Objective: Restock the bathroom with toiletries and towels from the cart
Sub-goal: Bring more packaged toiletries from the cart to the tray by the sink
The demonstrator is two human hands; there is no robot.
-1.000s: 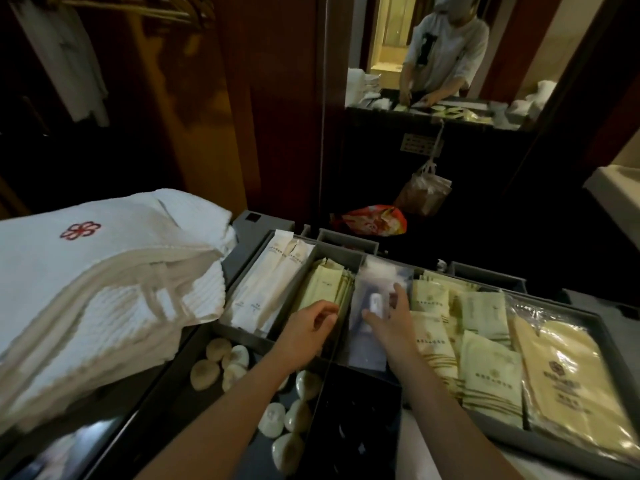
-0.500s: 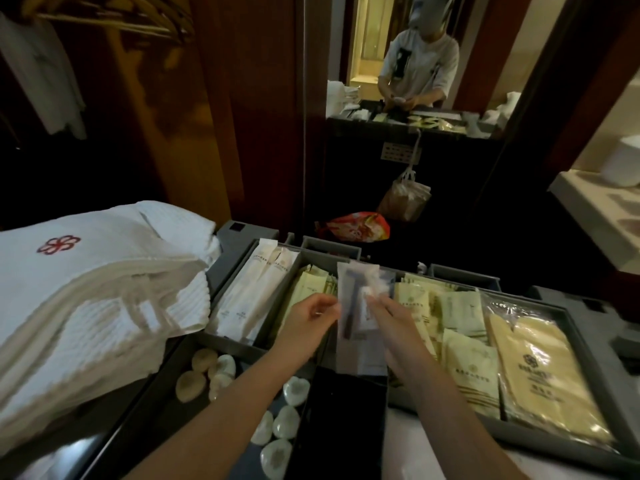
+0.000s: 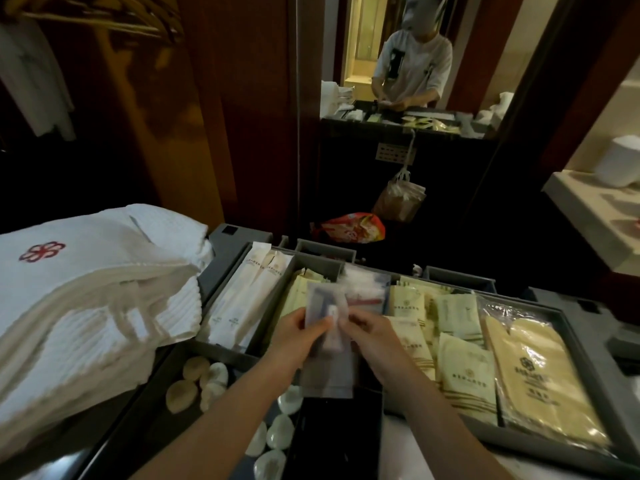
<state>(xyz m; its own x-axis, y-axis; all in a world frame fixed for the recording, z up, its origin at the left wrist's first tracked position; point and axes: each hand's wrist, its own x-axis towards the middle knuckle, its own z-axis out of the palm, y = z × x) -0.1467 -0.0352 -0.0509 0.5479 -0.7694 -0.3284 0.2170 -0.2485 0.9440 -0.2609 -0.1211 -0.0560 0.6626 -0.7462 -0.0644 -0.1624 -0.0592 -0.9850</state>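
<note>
Both bare forearms reach in from the bottom edge and converge toward the middle, wrists fairly straight. The left hand [image 3: 299, 336] has its back to the camera, fingers curled in and thumb pressed forward, pinching the left edge of a packet [image 3: 327, 344]. The right hand [image 3: 370, 336] mirrors it just beside, thumb and fingertips closed on the packet's right side, so the 2 hands sit nearly touching at the same height with the knuckles angled toward each other.
</note>
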